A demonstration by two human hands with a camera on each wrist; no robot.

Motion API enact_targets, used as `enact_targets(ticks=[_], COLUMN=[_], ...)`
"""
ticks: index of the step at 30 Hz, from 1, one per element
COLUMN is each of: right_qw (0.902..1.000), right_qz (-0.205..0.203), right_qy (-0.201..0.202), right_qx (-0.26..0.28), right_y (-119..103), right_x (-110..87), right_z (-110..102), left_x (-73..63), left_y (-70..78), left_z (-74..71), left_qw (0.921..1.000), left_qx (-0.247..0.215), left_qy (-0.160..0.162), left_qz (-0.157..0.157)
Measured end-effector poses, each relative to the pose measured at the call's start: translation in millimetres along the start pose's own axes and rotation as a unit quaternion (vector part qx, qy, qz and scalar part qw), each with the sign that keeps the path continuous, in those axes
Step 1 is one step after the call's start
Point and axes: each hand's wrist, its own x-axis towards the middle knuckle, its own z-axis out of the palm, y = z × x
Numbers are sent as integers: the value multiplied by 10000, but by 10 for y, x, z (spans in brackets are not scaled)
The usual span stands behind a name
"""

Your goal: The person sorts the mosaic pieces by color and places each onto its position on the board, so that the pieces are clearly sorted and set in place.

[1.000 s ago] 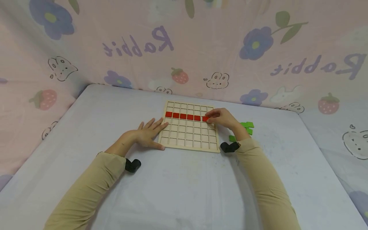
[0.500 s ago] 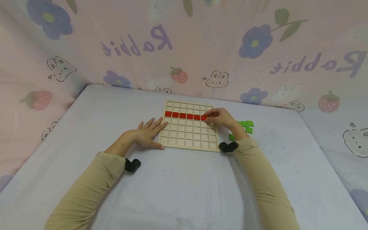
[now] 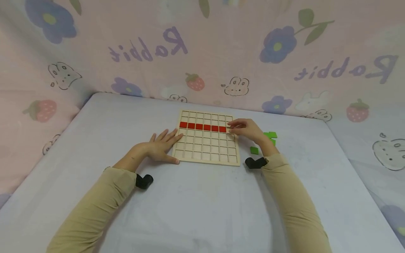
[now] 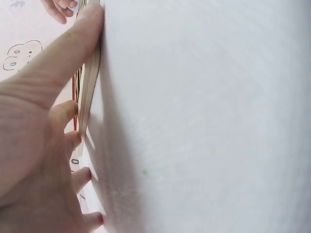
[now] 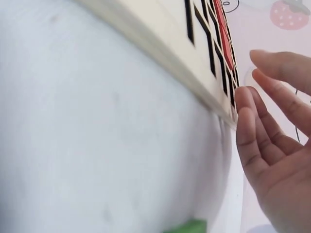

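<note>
A square wooden grid board [image 3: 201, 147] lies flat on the white table. One row of red tiles [image 3: 207, 127] fills several of its cells toward the far side; the row's rightmost cell is bare. My left hand [image 3: 155, 149] rests at the board's left edge with its fingers spread. In the left wrist view, the thumb [image 4: 80, 36] lies along the board's side. Over the right edge hovers my right hand [image 3: 250, 130], its fingers loosely bent and nothing between them. In the right wrist view, its fingertips [image 5: 247, 121] are apart beside the board's corner.
Several green tiles [image 3: 272, 135] lie in a loose group to the right of the board, partly behind my right wrist. A single green tile [image 3: 254, 150] sits nearer the board. Behind the table hangs a printed cloth [image 3: 209, 52].
The right hand has let go of the rightmost red tile, which now sits in its cell. That hand has drawn slightly right. The left hand has stayed on the board's edge.
</note>
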Motion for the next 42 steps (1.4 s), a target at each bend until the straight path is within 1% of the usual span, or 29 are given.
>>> enact_targets(ticks=[9, 21, 26, 31, 35, 42], right_qw=[9999, 9992, 9986, 9986, 9980, 9978], right_qz=[127, 245, 325, 253, 336, 396], right_qy=[29, -47, -97, -144, -199, -327], right_qx=[40, -318, -394, -449, -489, -409], right_y=[28, 129, 191, 245, 287, 318], right_x=[-138, -266, -325, -400, -445, -520], right_z=[-92, -200, -246, -284, -313, -357], left_x=[-26, -28, -40, -49, -38, -34], left_y=[33, 19, 33, 38, 37, 57], left_z=[-24, -23, -33, -43, -39, -42], left_qw=[10000, 10000, 10000, 10000, 10000, 10000], left_qx=[-43, 6, -43, -82, -52, -25], left_qy=[-54, -23, -22, -38, -27, 22], left_qz=[-21, -44, -15, 19, 41, 43])
